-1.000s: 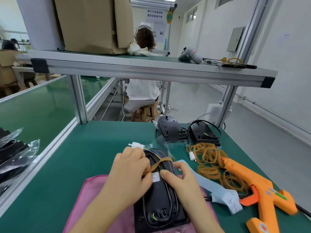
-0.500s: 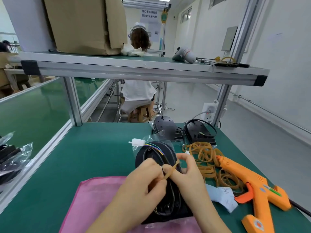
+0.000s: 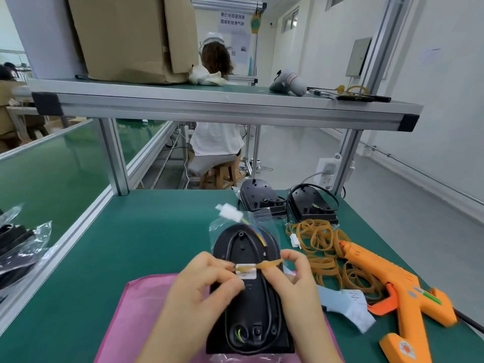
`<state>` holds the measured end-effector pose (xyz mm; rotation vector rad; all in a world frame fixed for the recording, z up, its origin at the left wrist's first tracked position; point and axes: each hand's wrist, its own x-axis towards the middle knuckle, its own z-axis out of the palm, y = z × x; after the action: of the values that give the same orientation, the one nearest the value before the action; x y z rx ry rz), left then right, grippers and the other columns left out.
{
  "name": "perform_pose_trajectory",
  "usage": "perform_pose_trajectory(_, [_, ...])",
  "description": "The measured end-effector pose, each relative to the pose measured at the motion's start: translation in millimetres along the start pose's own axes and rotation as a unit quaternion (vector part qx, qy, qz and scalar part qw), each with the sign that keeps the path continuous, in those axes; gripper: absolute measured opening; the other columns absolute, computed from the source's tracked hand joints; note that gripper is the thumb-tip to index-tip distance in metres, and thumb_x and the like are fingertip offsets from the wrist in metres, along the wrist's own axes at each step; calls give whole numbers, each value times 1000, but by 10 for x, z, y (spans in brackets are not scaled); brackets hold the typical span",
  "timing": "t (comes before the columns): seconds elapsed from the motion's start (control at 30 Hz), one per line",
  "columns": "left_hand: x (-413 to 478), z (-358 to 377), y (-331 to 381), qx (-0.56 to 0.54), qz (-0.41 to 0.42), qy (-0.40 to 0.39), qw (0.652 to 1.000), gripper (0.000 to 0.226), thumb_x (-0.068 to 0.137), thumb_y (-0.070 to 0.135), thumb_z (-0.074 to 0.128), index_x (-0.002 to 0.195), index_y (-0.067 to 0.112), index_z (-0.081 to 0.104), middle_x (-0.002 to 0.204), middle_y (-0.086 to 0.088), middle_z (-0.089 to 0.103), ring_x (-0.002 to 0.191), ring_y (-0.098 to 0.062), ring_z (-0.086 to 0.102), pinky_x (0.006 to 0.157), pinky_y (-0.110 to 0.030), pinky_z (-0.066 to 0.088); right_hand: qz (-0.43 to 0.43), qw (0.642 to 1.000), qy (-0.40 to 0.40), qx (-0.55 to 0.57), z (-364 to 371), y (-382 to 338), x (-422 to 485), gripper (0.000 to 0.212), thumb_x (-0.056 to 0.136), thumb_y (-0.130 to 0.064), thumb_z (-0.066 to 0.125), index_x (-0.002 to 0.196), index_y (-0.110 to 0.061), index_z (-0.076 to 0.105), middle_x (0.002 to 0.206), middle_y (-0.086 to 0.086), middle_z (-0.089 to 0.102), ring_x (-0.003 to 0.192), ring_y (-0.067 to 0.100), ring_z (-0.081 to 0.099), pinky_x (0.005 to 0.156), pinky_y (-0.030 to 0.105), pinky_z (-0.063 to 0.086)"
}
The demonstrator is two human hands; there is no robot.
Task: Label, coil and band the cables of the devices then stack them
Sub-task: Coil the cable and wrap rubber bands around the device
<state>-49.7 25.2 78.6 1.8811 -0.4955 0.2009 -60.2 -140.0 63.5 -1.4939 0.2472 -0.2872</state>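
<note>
Left hand fingers curled, pinching one end of a tan rubber band, right hand pinching the other end, band stretched across the black device with its looped cable, on a pink cloth on the green bench.

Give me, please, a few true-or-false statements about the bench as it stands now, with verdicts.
1. The left hand and right hand pinch one band stretched across the device. True.
2. The cloth under the device is blue. False: it is pink.
3. The glue gun lies to the right of the loose bands. True.
4. The back devices are stacked. False: the two lie side by side on the table.
</note>
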Motion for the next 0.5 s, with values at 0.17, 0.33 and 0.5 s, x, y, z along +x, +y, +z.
perform_pose_trajectory(0.17, [32, 126, -133, -136, -103, 21, 985, 91, 54, 43, 78, 134, 46, 35, 142, 25, 38, 128, 13, 42, 103, -20, 42, -3, 1000, -15, 6, -71, -71, 1, 28, 60, -36, 69, 81, -47, 55, 59, 5, 59, 56, 20, 60, 51, 30, 51])
perform_pose_trajectory(0.33, [159, 246, -233, -214, -163, 9, 963, 109, 61, 21, 83, 147, 46, 21, 96, 16, 73, 86, 3, 69, 65, -11, 52, -8, 999, -38, 1, -60, -67, -79, 29, 65, -34, 71, 85, -48, 55, 70, -3, 66, 69, 15, 67, 62, 28, 56])
perform_pose_trajectory(0.5, [169, 381, -286, -275, -177, 31, 944, 90, 73, 9, 82, 139, 44, 32, 93, 30, 70, 85, 11, 66, 61, -7, 50, -68, 994, -87, -10, -153, -58, -32, 44, 85, -13, 66, 117, -36, 47, 114, -22, 59, 110, -6, 56, 92, 21, 47])
